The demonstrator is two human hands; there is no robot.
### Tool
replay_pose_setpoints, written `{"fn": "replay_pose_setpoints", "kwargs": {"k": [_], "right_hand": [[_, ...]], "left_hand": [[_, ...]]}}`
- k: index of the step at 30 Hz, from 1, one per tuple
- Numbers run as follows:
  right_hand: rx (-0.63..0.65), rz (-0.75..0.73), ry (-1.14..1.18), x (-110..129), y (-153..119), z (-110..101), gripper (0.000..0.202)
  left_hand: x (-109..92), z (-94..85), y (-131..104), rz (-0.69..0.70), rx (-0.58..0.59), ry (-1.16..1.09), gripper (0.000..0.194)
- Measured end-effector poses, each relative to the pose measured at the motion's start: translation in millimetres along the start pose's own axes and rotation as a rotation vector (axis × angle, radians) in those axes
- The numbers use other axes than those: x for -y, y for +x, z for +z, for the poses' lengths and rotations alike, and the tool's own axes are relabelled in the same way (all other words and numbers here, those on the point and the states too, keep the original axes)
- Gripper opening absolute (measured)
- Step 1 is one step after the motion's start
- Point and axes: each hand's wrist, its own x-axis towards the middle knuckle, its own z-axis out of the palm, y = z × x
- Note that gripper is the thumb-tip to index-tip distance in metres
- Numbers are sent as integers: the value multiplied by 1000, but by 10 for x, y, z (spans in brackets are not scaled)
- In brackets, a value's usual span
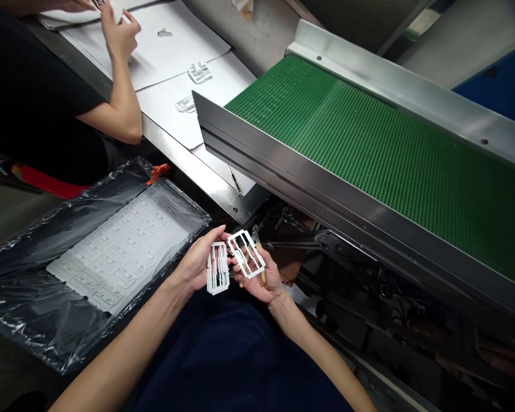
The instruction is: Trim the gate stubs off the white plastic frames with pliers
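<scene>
My left hand (196, 262) is closed on a white slotted plastic part (212, 283), held upright by its edge. Close beside it, my right hand (269, 284) grips a second white plastic frame (261, 265) with long openings, tilted to the left. A tool that looks like nippers (255, 233) also sits in my right hand, its dark tip above the frame and yellowish handles below. The two parts are side by side in front of my dark blue clothing; I cannot tell whether they touch.
A green conveyor belt (343, 126) with metal side rails runs along the right. At left, a plastic-lined bin (8, 303) holds rows of white parts (107, 257). A co-worker's hand (119, 34) is over the paper-covered table (163, 106), where a pen-like tool (233, 179) lies.
</scene>
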Motion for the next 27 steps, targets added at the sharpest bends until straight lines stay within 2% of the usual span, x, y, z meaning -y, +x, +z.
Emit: {"fn": "replay_pose_setpoints", "kwargs": {"k": [3, 7, 9, 11, 16, 21, 24, 27], "right_hand": [[-101, -137, -225, -16, 17, 56, 34], [-309, -421, -918, -86, 71, 206, 35], [-383, -463, -1224, -141, 117, 282, 36], [-400, -428, -1384, -188, 178, 337, 37], [-250, -272, -1489, -193, 443, 434, 39], [-160, -226, -1575, -177, 916, 618, 32], [-186, -297, -1559, -162, 1278, 735, 26], [-319, -446, -1520, 10, 1707, 857, 26]], "left_hand": [[33, -30, 54, 46, -84, -52, 23], [134, -72, 222, 159, -240, -169, 22], [174, -106, 305, 195, -299, -239, 22], [182, -164, 356, 216, -335, -310, 22], [54, -423, 357, 211, -316, -472, 24], [-220, -702, 452, 278, -226, -535, 28], [-448, -864, 603, 349, -220, -526, 31], [-653, -1105, 707, 455, -307, -483, 28]]}}
